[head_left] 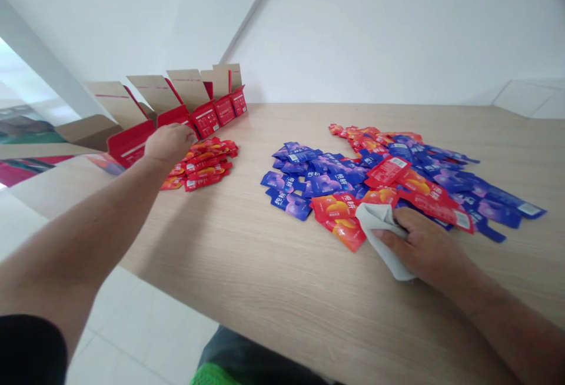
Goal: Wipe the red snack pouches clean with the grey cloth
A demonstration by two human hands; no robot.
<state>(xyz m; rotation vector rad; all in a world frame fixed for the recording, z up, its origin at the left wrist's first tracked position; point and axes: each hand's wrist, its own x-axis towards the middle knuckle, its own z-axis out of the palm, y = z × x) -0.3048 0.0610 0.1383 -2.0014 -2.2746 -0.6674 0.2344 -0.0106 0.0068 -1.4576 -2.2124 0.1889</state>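
Note:
My left hand (pixel 170 142) reaches over the near edge of a pile of red sachets (pixel 205 167), right in front of the red boxes. Its fingers look curled together, and whatever they may hold is hidden. My right hand (pixel 426 246) grips a folded white cloth (pixel 384 238), the thumb on the near side. That cloth touches the table beside loose red sachets (pixel 339 205) printed with orange fruit. Blue-purple sachets (pixel 329 176) lie to the left of the cloth and beyond it, mixed with the red ones.
A row of several red cardboard boxes (pixel 205 120) stands with lids raised along the table's left side. The wooden table (pixel 247 273) meets a white wall at the back. Below its front edge show a tiled floor (pixel 145 326) and a green item (pixel 214 375).

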